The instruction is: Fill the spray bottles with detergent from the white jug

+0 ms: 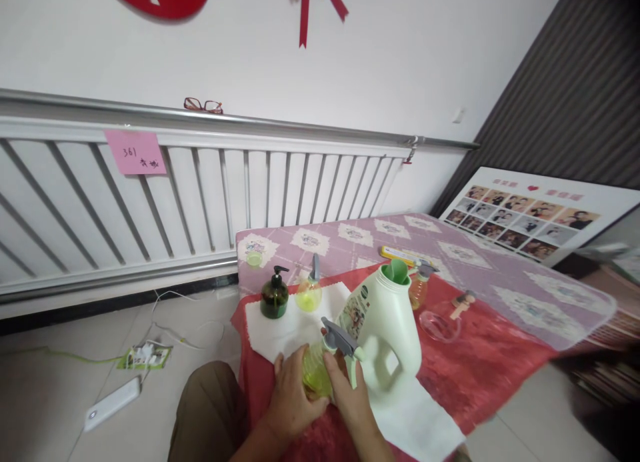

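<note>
A yellow spray bottle (315, 372) is held at the near side of the worktop (327, 257), in front of a white cloth (261, 327). Its body is wrapped by the left hand (290, 390), with the fingers clamped on it; its neck, below the grey trigger head (340, 337), is gripped by the fingers of the right hand (346, 390). Whether the trigger is pressed cannot be told.

The space beyond the right hand is blocked by a large pale green jug (396, 322). Behind it an amber spray bottle (419, 290) is partly hidden, and a yellow pack (400, 255) is placed farther back. To the jug's right, a clear dish (440, 327) and a small figure (463, 304) are set on a red cloth (483, 362). The worktop is backed by a radiator (267, 189).

On the left, the worktop's edge is found near the left hand; more room is given on the right, between the dish and the edge draped in red.

Yellow liquid is seen in the held bottle, and some in the base of a clear spray bottle (309, 295), beside which a dark pump bottle (275, 301) is stood. The jug's mouth is occupied by a green insert (397, 271); its contents are hidden
</note>
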A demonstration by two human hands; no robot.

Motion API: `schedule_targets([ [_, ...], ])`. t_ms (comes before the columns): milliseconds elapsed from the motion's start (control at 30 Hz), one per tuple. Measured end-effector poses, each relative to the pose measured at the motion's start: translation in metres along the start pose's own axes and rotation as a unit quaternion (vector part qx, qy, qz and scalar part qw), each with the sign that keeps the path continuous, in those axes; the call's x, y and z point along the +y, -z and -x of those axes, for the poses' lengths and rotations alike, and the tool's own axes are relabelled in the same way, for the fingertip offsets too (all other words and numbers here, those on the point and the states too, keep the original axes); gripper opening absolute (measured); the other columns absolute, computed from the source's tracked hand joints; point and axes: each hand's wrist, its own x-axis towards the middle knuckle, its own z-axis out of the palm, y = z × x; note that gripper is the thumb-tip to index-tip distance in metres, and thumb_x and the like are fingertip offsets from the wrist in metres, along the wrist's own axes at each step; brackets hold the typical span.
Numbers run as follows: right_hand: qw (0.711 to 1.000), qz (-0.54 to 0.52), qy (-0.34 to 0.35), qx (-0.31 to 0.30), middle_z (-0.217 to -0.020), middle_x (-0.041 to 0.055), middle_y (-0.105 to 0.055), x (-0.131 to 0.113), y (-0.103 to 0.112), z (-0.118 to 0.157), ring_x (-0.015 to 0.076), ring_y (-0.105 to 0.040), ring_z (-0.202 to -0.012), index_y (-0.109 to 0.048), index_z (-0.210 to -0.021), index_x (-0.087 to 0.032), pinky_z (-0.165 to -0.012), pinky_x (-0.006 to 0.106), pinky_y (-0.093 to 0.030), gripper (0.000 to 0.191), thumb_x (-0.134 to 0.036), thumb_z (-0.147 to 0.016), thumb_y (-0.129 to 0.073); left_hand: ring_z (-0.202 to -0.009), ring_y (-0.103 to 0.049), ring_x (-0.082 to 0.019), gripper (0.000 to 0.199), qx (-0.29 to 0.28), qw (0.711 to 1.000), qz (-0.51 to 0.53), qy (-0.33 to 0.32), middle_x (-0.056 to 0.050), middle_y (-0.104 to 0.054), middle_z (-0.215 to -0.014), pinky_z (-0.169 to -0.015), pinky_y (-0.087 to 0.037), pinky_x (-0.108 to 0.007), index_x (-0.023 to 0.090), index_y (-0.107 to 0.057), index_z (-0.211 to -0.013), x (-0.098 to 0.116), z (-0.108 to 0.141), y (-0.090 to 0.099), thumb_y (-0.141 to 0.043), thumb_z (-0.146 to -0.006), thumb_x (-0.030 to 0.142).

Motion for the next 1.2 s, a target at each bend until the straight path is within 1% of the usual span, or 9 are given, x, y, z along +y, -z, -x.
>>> schedule_targets([
  [67,1.000,0.000,0.003,-0.002,-0.105,0.0084,-0.074,-0.001,0.000,-0.001,0.0274,-0.061,-0.112,-0.068,-0.110,-0.021,-0.101,0.043,-0.044,0.044,-0.049,-0.077,-0.063,-0.131,-0.042,-0.031,0.079,-0.004,1.000,0.000,-0.002,-0.017,-0.049,-0.139,-0.115,-0.011,-0.056,0.012,-0.037,-0.135,0.000,-0.001,0.000,-0.059,-0.060,0.029],
  [167,0.999,0.018,-0.018,0.035,-0.101,0.0087,-0.074,-0.002,0.001,-0.001,0.0292,-0.061,-0.112,-0.069,-0.105,-0.020,-0.102,0.046,-0.044,0.043,-0.051,-0.075,-0.064,-0.131,-0.041,-0.031,0.081,-0.008,1.000,0.004,0.000,-0.016,-0.048,-0.140,-0.115,-0.011,-0.056,0.013,-0.037,-0.135,0.000,-0.002,0.000,-0.061,-0.060,0.030],
  [267,0.998,0.021,-0.025,0.058,-0.106,0.0095,-0.073,-0.002,0.003,-0.001,0.0301,-0.058,-0.116,-0.068,-0.108,-0.019,-0.104,0.048,-0.041,0.049,-0.053,-0.073,-0.065,-0.131,-0.041,-0.032,0.083,-0.009,1.000,0.009,0.001,-0.015,-0.047,-0.140,-0.116,-0.010,-0.056,0.015,-0.037,-0.137,0.000,-0.002,0.002,-0.062,-0.059,0.031],
  [400,0.998,0.025,-0.049,0.045,-0.113,0.0087,-0.071,-0.004,0.004,-0.001,0.0300,-0.057,-0.117,-0.067,-0.109,-0.020,-0.106,0.049,-0.039,0.049,-0.054,-0.074,-0.064,-0.132,-0.041,-0.032,0.084,-0.009,1.000,0.017,-0.001,-0.015,-0.048,-0.140,-0.115,-0.010,-0.056,0.015,-0.035,-0.138,0.001,-0.002,0.004,-0.061,-0.059,0.030],
  [533,0.997,0.028,-0.061,0.034,-0.108,0.0079,-0.073,-0.003,0.006,-0.002,0.0299,-0.059,-0.114,-0.069,-0.103,-0.021,-0.104,0.048,-0.041,0.043,-0.055,-0.076,-0.062,-0.131,-0.041,-0.032,0.085,-0.014,1.000,0.026,0.004,-0.017,-0.048,-0.140,-0.115,-0.009,-0.058,0.013,-0.036,-0.137,0.002,-0.002,0.006,-0.063,-0.057,0.029],
  [667,0.995,0.035,-0.085,0.028,-0.110,0.0083,-0.072,0.000,0.009,-0.005,0.0296,-0.058,-0.116,-0.067,-0.107,-0.021,-0.106,0.048,-0.039,0.046,-0.055,-0.076,-0.061,-0.132,-0.041,-0.032,0.085,-0.012,1.000,0.023,0.002,-0.017,-0.048,-0.140,-0.116,-0.009,-0.057,0.013,-0.036,-0.137,0.002,-0.001,0.006,-0.063,-0.058,0.029],
  [867,0.998,-0.023,0.021,-0.051,-0.124,0.0081,-0.065,-0.006,0.004,-0.007,0.0260,-0.059,-0.116,-0.057,-0.125,-0.022,-0.105,0.044,-0.040,0.054,-0.045,-0.078,-0.065,-0.132,-0.040,-0.032,0.085,-0.014,1.000,0.016,-0.006,-0.015,-0.046,-0.141,-0.115,-0.011,-0.057,0.015,-0.035,-0.138,0.000,-0.001,0.004,-0.063,-0.060,0.030],
  [1067,0.999,-0.039,-0.031,-0.011,-0.111,0.0090,-0.072,-0.013,0.003,-0.007,0.0283,-0.063,-0.109,-0.067,-0.112,-0.020,-0.099,0.042,-0.047,0.047,-0.052,-0.077,-0.063,-0.132,-0.041,-0.032,0.084,-0.009,1.000,0.012,-0.007,-0.015,-0.048,-0.140,-0.116,-0.010,-0.057,0.015,-0.036,-0.137,0.002,0.000,0.005,-0.064,-0.059,0.028],
  [1200,0.999,-0.048,-0.003,-0.003,-0.117,0.0042,-0.070,-0.024,0.010,-0.012,0.0258,-0.060,-0.114,-0.064,-0.117,-0.027,-0.106,0.040,-0.042,0.043,-0.049,-0.080,-0.061,-0.132,-0.041,-0.032,0.087,-0.009,1.000,0.024,-0.002,-0.016,-0.048,-0.140,-0.116,-0.008,-0.058,0.014,-0.034,-0.138,0.003,0.000,0.006,-0.066,-0.058,0.029],
])
